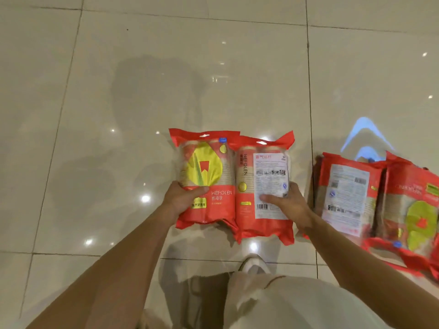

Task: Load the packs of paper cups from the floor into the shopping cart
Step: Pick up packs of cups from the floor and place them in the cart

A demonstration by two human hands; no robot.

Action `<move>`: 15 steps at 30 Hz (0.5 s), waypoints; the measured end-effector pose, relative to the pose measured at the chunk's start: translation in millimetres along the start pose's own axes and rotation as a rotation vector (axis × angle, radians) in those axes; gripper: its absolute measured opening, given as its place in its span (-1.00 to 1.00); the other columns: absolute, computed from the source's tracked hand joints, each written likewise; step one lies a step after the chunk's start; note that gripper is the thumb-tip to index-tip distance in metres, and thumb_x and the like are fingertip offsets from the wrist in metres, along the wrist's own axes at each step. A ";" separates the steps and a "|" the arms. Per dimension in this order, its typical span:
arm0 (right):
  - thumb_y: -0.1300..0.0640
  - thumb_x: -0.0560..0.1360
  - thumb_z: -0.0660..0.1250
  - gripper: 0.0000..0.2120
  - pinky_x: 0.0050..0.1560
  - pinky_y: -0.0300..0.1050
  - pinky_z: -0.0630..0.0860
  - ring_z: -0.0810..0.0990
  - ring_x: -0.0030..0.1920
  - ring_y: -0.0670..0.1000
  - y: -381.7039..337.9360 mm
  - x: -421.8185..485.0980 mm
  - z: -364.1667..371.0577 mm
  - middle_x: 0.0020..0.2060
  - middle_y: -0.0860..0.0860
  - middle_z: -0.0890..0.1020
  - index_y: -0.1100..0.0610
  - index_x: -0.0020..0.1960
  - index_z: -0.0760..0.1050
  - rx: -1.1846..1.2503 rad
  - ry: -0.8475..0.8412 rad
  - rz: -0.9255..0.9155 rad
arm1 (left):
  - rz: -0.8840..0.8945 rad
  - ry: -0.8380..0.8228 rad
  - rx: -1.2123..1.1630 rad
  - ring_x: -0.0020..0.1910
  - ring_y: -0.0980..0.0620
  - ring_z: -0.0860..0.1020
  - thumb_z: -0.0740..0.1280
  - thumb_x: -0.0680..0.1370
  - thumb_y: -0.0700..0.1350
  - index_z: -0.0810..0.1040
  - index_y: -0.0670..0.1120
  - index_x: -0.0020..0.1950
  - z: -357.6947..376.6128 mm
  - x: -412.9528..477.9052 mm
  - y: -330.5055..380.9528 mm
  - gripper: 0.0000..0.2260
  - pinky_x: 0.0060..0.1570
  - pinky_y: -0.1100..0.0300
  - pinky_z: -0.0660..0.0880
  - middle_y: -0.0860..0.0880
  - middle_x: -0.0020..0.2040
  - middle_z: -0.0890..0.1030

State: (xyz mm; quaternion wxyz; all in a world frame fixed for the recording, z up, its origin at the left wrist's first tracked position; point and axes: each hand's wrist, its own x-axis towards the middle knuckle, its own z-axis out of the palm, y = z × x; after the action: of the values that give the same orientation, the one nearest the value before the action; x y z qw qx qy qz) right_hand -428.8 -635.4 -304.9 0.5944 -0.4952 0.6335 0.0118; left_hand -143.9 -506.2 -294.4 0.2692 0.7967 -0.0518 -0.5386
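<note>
Two red packs of paper cups are held side by side above the glossy tiled floor. My left hand [184, 198] grips the left pack [209, 162], which shows a yellow leaf design on its front. My right hand [285, 205] grips the right pack [259, 184], turned with its white label and barcode facing me. Two more red packs lie on the floor at the right: one with its white label up [344, 195], and one with the yellow design up [413, 210] at the frame's edge. No shopping cart is in view.
The pale tiled floor [166, 79] stretches ahead and to the left, with dark grout lines and bright light reflections. A blue arrow-shaped light mark [365, 131] shows on the floor beyond the lying packs. My light trousers and a white shoe [254, 267] are below the held packs.
</note>
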 end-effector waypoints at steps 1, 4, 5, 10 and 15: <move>0.09 0.22 0.71 -0.20 -0.17 -0.13 0.68 0.76 -0.04 0.06 -2.9 -4.5 0.6 0.07 0.09 0.73 0.26 0.34 0.43 0.025 0.002 0.015 | -0.018 0.003 0.001 0.02 -0.11 0.70 0.69 0.19 0.12 0.51 -0.12 0.28 -1.4 -9.7 6.1 -0.24 -0.01 -0.05 0.67 -0.10 0.12 0.69; -0.04 0.12 0.71 -0.15 -0.16 -0.01 0.71 0.77 -0.12 0.01 -30.0 -41.1 -1.8 0.02 0.02 0.74 0.15 0.30 0.45 0.077 0.079 0.036 | -0.019 0.074 -0.007 -0.06 -0.17 0.70 0.66 0.23 0.14 0.41 -0.09 0.24 -15.1 -53.7 27.6 -0.27 -0.30 -0.03 0.65 -0.09 0.07 0.64; -0.05 0.14 0.69 -0.19 -0.20 -0.05 0.70 0.76 -0.14 -0.02 -45.7 -62.6 -5.7 0.00 -0.01 0.74 0.12 0.29 0.45 0.072 0.102 0.016 | 0.002 0.098 -0.025 -0.08 -0.18 0.70 0.65 0.21 0.16 0.41 -0.07 0.22 -23.9 -77.1 37.4 -0.27 -0.31 -0.03 0.65 -0.08 0.06 0.64; 0.08 0.26 0.67 -0.32 -0.30 -0.27 0.63 0.74 -0.17 -0.13 -172.7 -213.5 -38.7 0.01 -0.03 0.71 0.14 0.27 0.43 0.073 0.115 -0.161 | 0.127 0.215 -0.189 0.00 -0.11 0.70 0.65 0.09 0.17 0.45 -0.05 0.22 -110.2 -242.8 101.3 -0.20 0.01 -0.15 0.67 -0.09 0.11 0.66; 0.04 0.26 0.66 -0.26 0.06 0.12 0.67 0.72 0.04 0.01 -332.1 -425.1 -59.4 0.08 -0.04 0.69 0.03 0.31 0.36 0.094 0.055 -0.314 | 0.239 0.332 -0.338 -0.02 -0.03 0.69 0.65 0.24 -0.03 0.46 0.00 0.14 -229.9 -471.7 173.5 -0.43 -0.15 0.05 0.63 -0.04 0.05 0.66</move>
State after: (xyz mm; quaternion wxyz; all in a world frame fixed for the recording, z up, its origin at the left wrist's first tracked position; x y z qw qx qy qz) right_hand -343.6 -579.6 228.2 0.5938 -0.5599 0.5643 -0.1243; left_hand -99.7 -392.1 244.5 0.4649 0.8062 -0.0100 -0.3658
